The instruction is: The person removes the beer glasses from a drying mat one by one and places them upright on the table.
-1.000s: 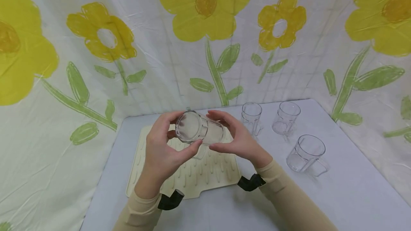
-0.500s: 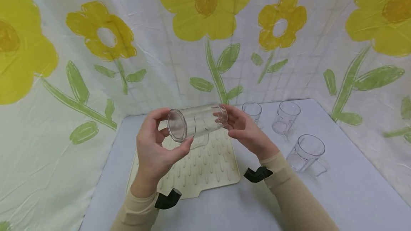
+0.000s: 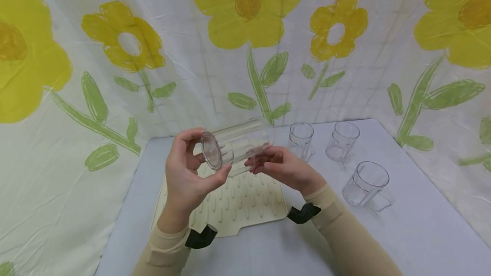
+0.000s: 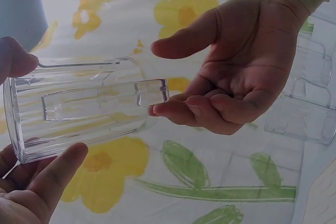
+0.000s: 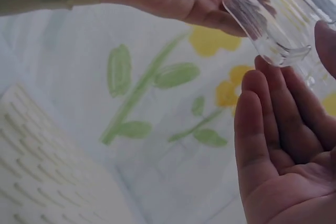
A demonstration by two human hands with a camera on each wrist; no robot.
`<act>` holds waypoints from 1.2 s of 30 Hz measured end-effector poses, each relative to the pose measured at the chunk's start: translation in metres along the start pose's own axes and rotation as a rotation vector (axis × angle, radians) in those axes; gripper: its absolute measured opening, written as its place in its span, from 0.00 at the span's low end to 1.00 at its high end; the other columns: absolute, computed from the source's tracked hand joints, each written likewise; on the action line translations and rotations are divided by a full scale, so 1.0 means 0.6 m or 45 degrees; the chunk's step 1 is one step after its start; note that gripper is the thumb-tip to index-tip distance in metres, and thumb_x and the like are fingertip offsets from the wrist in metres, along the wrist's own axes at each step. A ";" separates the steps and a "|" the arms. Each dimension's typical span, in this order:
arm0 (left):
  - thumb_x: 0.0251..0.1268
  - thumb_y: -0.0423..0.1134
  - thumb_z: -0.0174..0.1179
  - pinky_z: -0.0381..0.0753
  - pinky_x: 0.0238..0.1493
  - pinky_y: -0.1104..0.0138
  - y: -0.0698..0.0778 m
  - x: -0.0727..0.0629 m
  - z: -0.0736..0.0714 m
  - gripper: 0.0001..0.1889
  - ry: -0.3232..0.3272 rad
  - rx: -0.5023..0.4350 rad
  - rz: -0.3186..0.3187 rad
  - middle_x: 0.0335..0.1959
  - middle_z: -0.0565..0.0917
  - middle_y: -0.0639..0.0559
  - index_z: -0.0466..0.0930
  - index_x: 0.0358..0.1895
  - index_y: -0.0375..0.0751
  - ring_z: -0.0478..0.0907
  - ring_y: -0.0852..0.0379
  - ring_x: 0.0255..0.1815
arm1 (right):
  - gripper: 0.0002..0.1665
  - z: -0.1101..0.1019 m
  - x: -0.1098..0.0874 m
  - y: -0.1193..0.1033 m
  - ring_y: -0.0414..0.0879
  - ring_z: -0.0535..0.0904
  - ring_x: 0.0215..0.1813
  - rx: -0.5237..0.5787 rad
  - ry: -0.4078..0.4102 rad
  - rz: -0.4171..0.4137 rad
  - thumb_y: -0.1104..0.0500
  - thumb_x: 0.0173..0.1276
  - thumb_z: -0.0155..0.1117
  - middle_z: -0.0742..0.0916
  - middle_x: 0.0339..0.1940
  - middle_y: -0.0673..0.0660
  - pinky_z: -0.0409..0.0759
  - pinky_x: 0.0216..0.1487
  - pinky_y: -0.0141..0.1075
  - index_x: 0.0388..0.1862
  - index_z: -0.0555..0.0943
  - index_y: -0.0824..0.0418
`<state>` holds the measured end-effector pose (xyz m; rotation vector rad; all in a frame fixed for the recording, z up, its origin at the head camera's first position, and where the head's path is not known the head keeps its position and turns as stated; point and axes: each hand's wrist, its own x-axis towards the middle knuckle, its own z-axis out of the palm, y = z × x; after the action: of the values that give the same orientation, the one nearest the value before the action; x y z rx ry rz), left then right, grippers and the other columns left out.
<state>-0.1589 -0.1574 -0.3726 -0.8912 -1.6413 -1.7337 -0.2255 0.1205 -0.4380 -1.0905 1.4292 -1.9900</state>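
A clear glass mug (image 3: pixel 245 139) is held on its side above a cream ridged mat (image 3: pixel 249 208). My left hand (image 3: pixel 188 178) grips it around the base end, thumb below and fingers behind. The mug's mouth points right and slightly upward. Its handle (image 4: pixel 105 98) faces the left wrist camera. My right hand (image 3: pixel 285 168) is palm up below the mouth end, its thumb away from the glass. In the left wrist view, the right fingertips (image 4: pixel 168 109) are at the end of the handle, loosely bent and seemingly touching it.
To the right on the white table (image 3: pixel 414 225) stand three more glass mugs: one at the back (image 3: pixel 301 135), one beside it (image 3: pixel 341 142), and one nearer (image 3: pixel 364 184). A flower-printed curtain (image 3: pixel 215 84) hangs behind the table.
The mug has turned more side-on, its mouth end swinging right and up. My right hand left the mug's side, went to the rim, then dropped beneath to the handle. My left hand keeps its grip.
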 end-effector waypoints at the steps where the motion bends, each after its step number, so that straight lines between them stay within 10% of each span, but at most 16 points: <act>1: 0.40 0.16 0.78 0.91 0.42 0.70 0.000 0.000 0.000 0.41 0.000 -0.012 -0.005 0.58 0.80 0.42 0.69 0.64 0.15 0.82 0.52 0.56 | 0.22 0.001 0.001 0.002 0.45 0.86 0.67 0.006 0.000 -0.013 0.68 0.88 0.56 0.91 0.65 0.52 0.86 0.72 0.40 0.73 0.83 0.54; 36: 0.48 0.17 0.75 0.93 0.59 0.63 -0.002 0.008 -0.009 0.42 -0.066 -0.130 -0.052 0.61 0.80 0.40 0.67 0.70 0.20 0.83 0.47 0.64 | 0.13 0.043 -0.001 -0.035 0.43 0.90 0.57 -0.046 0.193 -0.119 0.63 0.88 0.63 0.94 0.51 0.46 0.89 0.66 0.39 0.59 0.91 0.51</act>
<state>-0.1631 -0.1623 -0.3699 -0.9636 -1.6266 -1.8510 -0.2028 0.1139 -0.4146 -1.0584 1.5210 -2.1607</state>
